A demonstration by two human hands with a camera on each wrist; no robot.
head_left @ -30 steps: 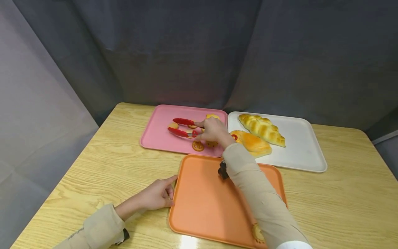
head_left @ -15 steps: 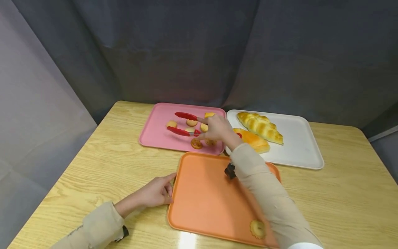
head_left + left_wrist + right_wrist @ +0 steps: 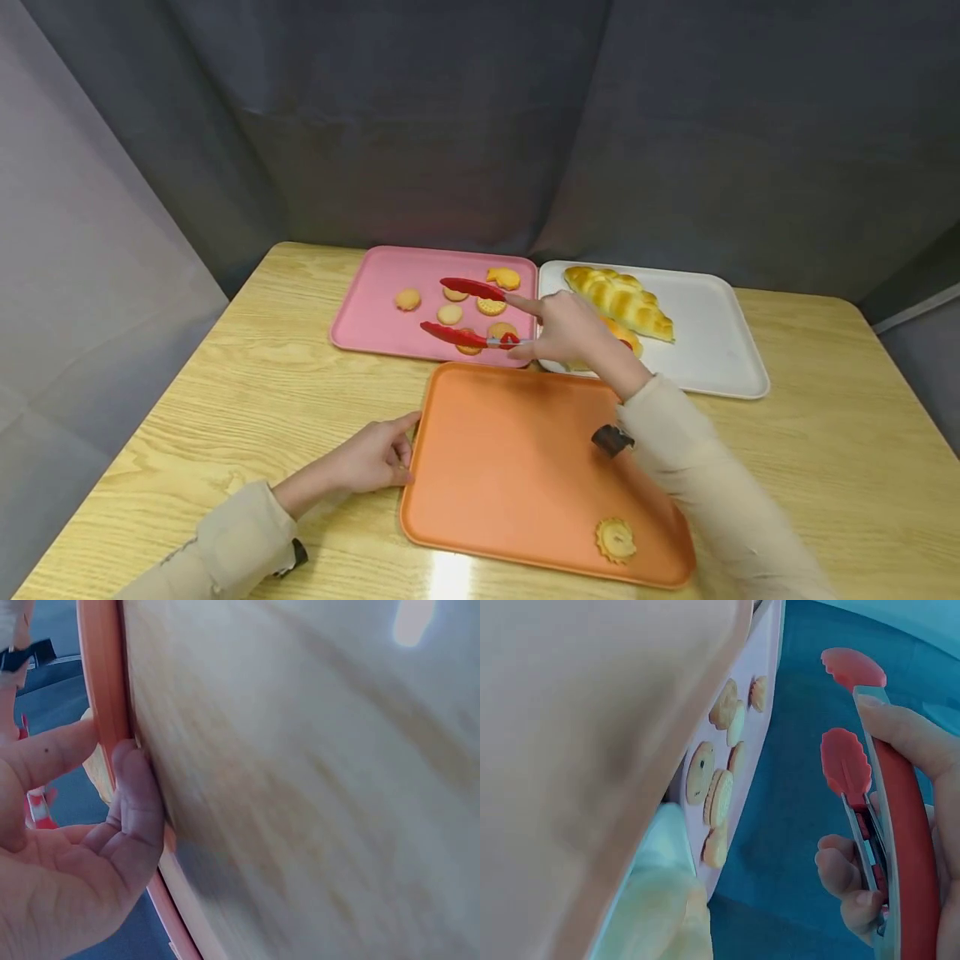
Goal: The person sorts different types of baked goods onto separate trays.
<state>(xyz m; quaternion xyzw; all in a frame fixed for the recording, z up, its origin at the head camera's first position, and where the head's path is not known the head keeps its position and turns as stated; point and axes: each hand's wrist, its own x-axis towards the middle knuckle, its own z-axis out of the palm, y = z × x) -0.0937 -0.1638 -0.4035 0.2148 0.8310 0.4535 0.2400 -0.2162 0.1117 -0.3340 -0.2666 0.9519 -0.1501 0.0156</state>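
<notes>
My right hand holds red-tipped tongs above the pink tray. The two tong heads stand apart, with nothing between them in the right wrist view. Below them lie several cookies, among them a pale round cookie, a fish-shaped cookie and a cookie on the left; the tongs partly cover others. My left hand grips the left rim of the orange tray, a finger on the rim and others curled against its side. A scalloped cookie lies in that tray's near right corner.
To the right of the pink tray is a white tray. It bears a braided bread loaf and another bread, partly hidden by my right hand. The wooden table ends at a dark curtain.
My right hand has drawn the tongs back to the right and nearer, and their tips have spread wider. More cookies show now. My left hand keeps its place on the orange tray's rim.
</notes>
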